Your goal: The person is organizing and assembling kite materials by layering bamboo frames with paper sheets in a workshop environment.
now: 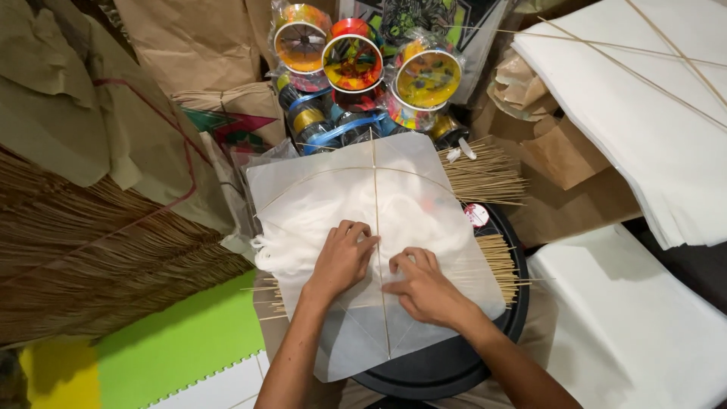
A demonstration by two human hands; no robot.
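A white paper kite lies flat on a round black table, one corner toward me. A thin bamboo spine runs down its middle and a curved bow stick crosses near the top. My left hand presses on the paper just left of the spine, fingertips touching it. On the other side of the spine my right hand lies flat on the paper, fingers bent. Neither hand holds anything.
Bundles of thin bamboo sticks lie under the kite's right edge. Colourful string spools stand behind it. Stacked white paper with sticks sits at right, brown paper and a straw-like heap at left, green foam mat below.
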